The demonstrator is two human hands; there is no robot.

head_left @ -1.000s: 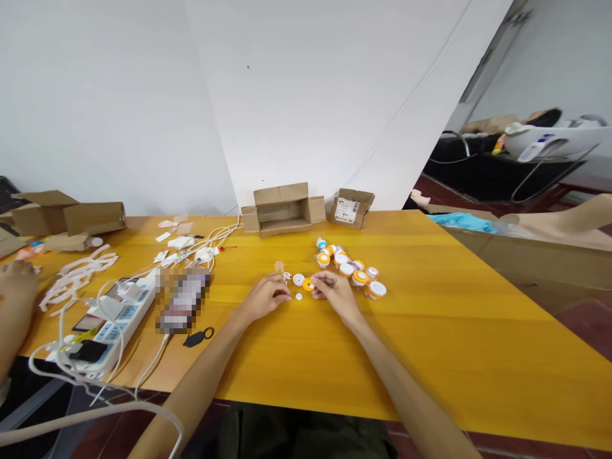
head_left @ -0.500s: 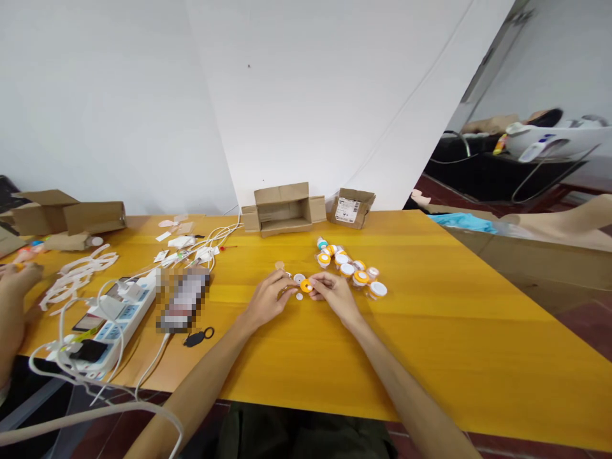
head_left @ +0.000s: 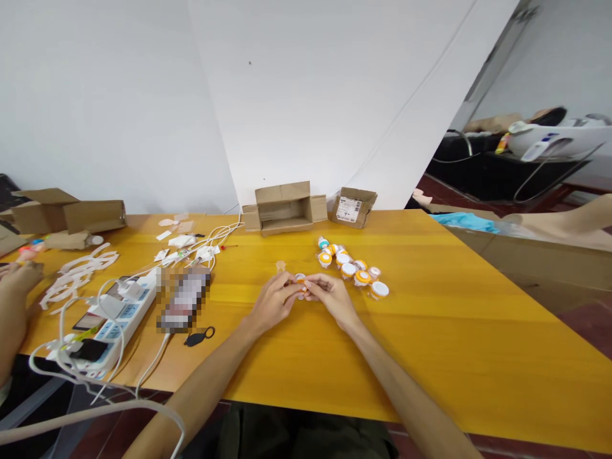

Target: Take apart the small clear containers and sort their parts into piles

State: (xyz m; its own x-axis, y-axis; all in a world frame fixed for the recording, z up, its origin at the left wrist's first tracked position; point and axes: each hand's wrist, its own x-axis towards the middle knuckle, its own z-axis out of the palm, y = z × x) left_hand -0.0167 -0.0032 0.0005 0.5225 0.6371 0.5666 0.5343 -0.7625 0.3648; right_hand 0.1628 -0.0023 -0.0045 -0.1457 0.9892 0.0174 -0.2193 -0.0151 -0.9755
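- The right hand (head_left: 329, 296) pinched a small orange piece (head_left: 303, 284) between thumb and fingers.
- The left hand (head_left: 272, 303) had its thumb and fingertips drawn together right at the orange piece; whether it gripped that piece or another small part could not be told.
- The orange piece was held over the yellow table (head_left: 430, 357), partly hidden by the fingertips.
- A white disc (head_left: 300, 276) showed just beyond the orange piece.
- A small see-through cup (head_left: 280, 265) stood a little beyond the orange piece and to its left.
- Capped containers (head_left: 349, 270), with white, orange and teal tops, were bunched near the orange piece, on its right.
- An open cardboard box (head_left: 284, 224) sat well beyond the orange piece, and a smaller labelled box (head_left: 348, 209) was beyond it to the right.
- Well left of the orange piece were a pixelated phone (head_left: 185, 299), a black fob (head_left: 195, 338) and a white power strip (head_left: 129, 312) with chargers plugged in.
- Farthest left of the orange piece, another person's hand (head_left: 21, 280) rested near white looped strips (head_left: 79, 275).
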